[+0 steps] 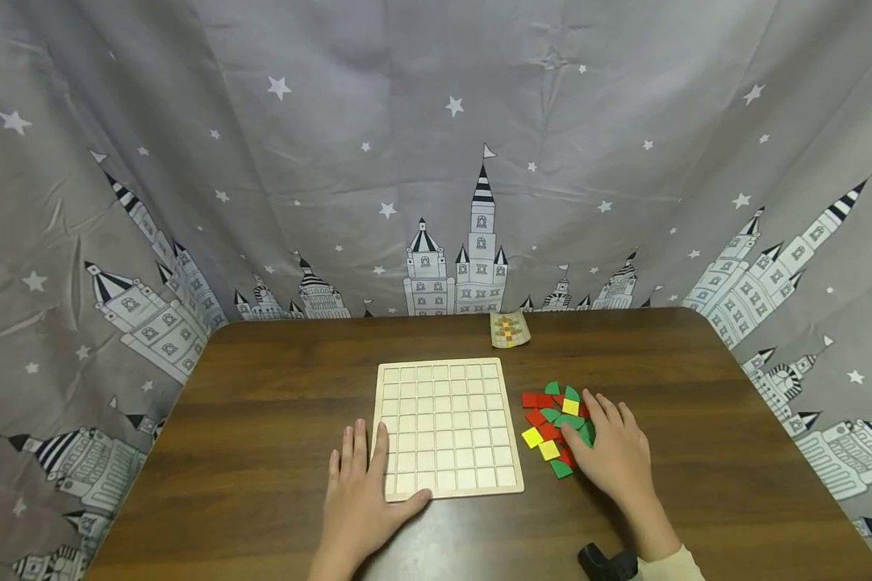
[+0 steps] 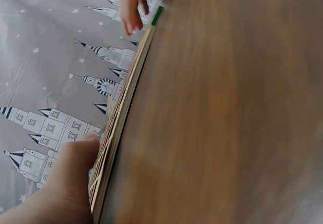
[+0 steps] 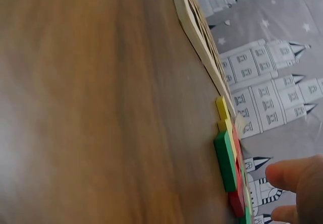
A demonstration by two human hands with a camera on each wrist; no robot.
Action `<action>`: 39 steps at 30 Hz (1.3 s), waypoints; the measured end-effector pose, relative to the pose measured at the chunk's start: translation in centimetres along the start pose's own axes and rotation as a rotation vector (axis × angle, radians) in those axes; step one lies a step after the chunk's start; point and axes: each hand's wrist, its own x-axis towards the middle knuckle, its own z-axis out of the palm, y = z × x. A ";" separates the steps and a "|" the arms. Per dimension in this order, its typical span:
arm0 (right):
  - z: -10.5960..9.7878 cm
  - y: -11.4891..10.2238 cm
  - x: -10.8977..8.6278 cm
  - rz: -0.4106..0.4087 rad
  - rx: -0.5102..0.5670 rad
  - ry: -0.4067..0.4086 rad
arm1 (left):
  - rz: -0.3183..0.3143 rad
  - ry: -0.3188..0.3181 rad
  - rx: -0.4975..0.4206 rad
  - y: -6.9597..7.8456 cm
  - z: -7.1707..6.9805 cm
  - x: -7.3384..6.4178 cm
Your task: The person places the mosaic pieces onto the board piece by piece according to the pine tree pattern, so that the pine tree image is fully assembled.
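Note:
A square wooden grid board (image 1: 446, 428) lies on the table with its cells bare. My left hand (image 1: 363, 492) rests at its lower left corner, fingers straight along the left edge and thumb on the bottom edge; the left wrist view shows that thumb (image 2: 75, 166) against the board's side. To the right of the board is a loose pile of red, yellow and green pieces (image 1: 549, 432), squares and curved leaf-like shapes. Over the pile's right side sits my right hand (image 1: 617, 452), fingers extended. Whether it touches the pieces I cannot tell. In the right wrist view its fingers (image 3: 290, 176) hold nothing visible.
A small pattern card (image 1: 510, 330) with a coloured grid picture stands at the table's back edge. Brown wooden table (image 1: 261, 420) surrounds the board. Behind it hangs a grey curtain (image 1: 334, 161) with castles and stars. A black device (image 1: 606, 562) sits by the right wrist.

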 end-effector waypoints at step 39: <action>0.8 -0.8 4.9 -0.091 0.014 0.081 | -0.027 -0.042 -0.008 -0.1 0.9 0.5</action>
